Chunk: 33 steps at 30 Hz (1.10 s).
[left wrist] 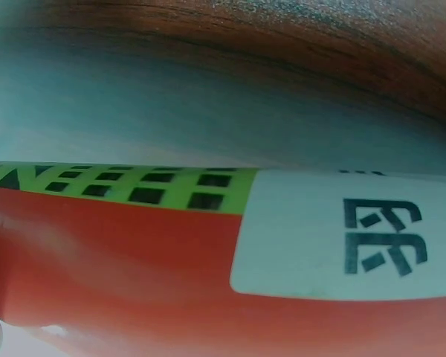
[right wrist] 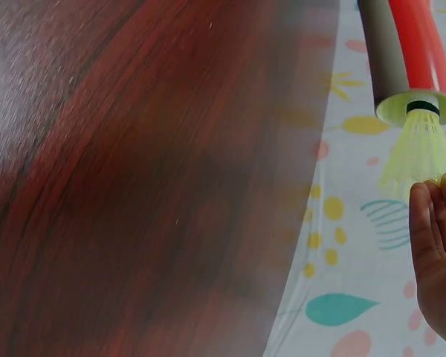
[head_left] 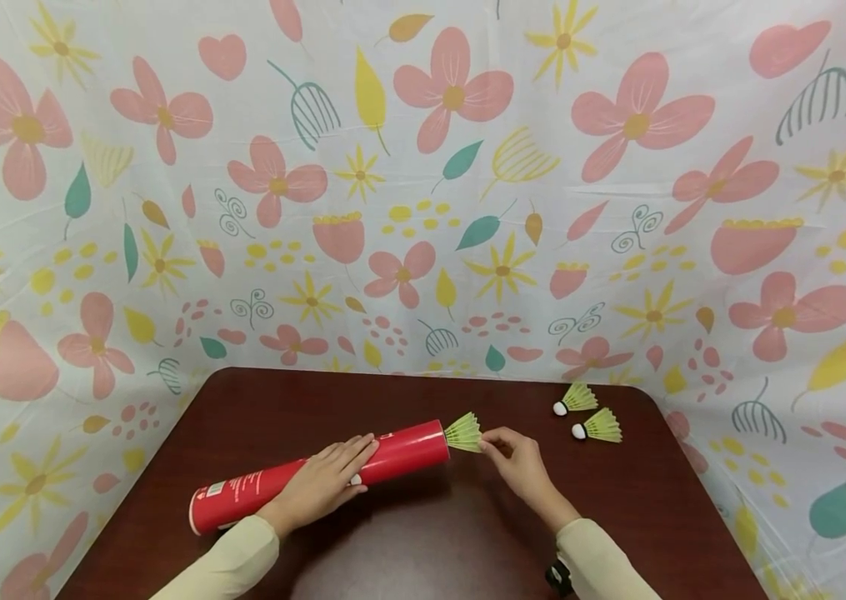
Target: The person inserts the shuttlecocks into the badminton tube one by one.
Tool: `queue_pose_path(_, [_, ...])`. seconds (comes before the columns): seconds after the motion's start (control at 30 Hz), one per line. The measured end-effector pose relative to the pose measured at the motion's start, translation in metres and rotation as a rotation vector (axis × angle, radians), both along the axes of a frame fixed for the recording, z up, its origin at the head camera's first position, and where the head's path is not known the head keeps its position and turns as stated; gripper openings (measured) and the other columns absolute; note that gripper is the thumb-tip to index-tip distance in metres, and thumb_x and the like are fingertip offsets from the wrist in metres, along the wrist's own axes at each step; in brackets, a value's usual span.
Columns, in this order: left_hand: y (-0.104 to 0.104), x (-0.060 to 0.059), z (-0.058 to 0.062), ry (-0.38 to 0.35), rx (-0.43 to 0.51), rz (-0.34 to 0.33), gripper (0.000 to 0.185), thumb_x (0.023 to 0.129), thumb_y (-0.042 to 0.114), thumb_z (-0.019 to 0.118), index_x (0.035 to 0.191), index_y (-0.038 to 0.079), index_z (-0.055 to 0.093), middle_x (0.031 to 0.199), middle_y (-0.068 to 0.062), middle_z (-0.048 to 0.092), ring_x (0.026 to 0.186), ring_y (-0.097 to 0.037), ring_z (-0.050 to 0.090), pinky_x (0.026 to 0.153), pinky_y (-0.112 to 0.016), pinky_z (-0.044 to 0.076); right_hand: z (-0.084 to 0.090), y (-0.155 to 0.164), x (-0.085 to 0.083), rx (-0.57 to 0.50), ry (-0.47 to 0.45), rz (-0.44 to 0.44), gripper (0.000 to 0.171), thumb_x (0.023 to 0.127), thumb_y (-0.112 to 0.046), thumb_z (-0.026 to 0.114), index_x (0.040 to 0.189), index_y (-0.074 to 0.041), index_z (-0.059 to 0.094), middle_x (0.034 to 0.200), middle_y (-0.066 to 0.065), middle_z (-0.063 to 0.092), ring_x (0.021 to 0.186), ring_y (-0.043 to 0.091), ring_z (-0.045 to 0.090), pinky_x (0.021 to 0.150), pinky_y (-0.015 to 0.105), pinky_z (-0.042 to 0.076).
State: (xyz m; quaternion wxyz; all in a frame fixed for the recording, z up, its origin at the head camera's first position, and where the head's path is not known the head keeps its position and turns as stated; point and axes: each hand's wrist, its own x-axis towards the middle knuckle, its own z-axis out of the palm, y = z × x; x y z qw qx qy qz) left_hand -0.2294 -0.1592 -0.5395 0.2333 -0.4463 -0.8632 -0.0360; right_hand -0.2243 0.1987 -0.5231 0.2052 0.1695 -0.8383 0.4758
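A long red shuttlecock tube (head_left: pixel 321 475) lies on the dark wooden table (head_left: pixel 423 533), its open end toward the right. My left hand (head_left: pixel 325 482) rests on top of the tube's middle, fingers stretched over it. A yellow-green shuttlecock (head_left: pixel 463 432) sticks out of the tube's mouth, skirt outward. My right hand (head_left: pixel 514 458) pinches the skirt's rim with its fingertips (right wrist: pixel 424 212). In the right wrist view the shuttlecock (right wrist: pixel 420 152) shows cork-first in the tube (right wrist: pixel 409 52). The left wrist view shows only the tube's red wall and white label (left wrist: pixel 342 238) up close.
Two more yellow-green shuttlecocks (head_left: pixel 575 399) (head_left: pixel 598 427) lie on the table at the back right. A floral cloth (head_left: pixel 423 183) hangs behind and around the table. My sleeves reach in from the front edge.
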Motion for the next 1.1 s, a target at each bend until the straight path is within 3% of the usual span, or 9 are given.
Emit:
queue_pose_path(0.27, [0.002, 0.001, 0.0, -0.015, -0.003, 0.012, 0.081, 0.084, 0.036, 0.074, 0.15, 0.011, 0.034, 0.152, -0.007, 0.037, 0.133, -0.023, 0.044, 0.106, -0.039, 0.038, -0.001, -0.011, 0.0, 0.006, 0.018, 0.04, 0.01, 0.081, -0.001, 0.074, 0.087, -0.009, 0.071, 0.082, -0.003, 0.069, 0.072, 0.01, 0.063, 0.064, 0.03, 0.056])
queue_pose_path(0.53, [0.004, 0.002, 0.002, -0.013, 0.019, -0.008, 0.08, 0.082, 0.033, 0.076, 0.148, 0.009, 0.037, 0.148, -0.011, 0.042, 0.131, -0.024, 0.046, 0.105, -0.04, 0.04, -0.003, -0.021, 0.002, 0.008, 0.007, 0.053, 0.011, 0.08, -0.001, 0.074, 0.086, -0.01, 0.071, 0.081, -0.005, 0.069, 0.071, 0.004, 0.061, 0.063, 0.025, 0.055])
queue_pose_path(0.9, [0.004, 0.0, -0.001, -0.003, 0.019, -0.008, 0.081, 0.082, 0.035, 0.076, 0.149, 0.01, 0.036, 0.151, -0.008, 0.039, 0.132, -0.023, 0.045, 0.105, -0.039, 0.039, -0.001, -0.03, 0.002, 0.017, 0.039, -0.09, 0.01, 0.076, -0.002, 0.079, 0.081, -0.009, 0.073, 0.075, -0.003, 0.07, 0.063, 0.006, 0.061, 0.056, 0.023, 0.052])
queue_pose_path(1.1, [0.003, 0.002, 0.001, -0.014, 0.011, -0.003, 0.08, 0.084, 0.035, 0.074, 0.149, 0.009, 0.036, 0.15, -0.009, 0.04, 0.132, -0.024, 0.045, 0.105, -0.039, 0.039, -0.003, -0.033, 0.003, 0.042, 0.088, -0.094, 0.011, 0.074, 0.0, 0.08, 0.079, -0.007, 0.073, 0.073, -0.002, 0.07, 0.062, 0.005, 0.06, 0.054, 0.021, 0.051])
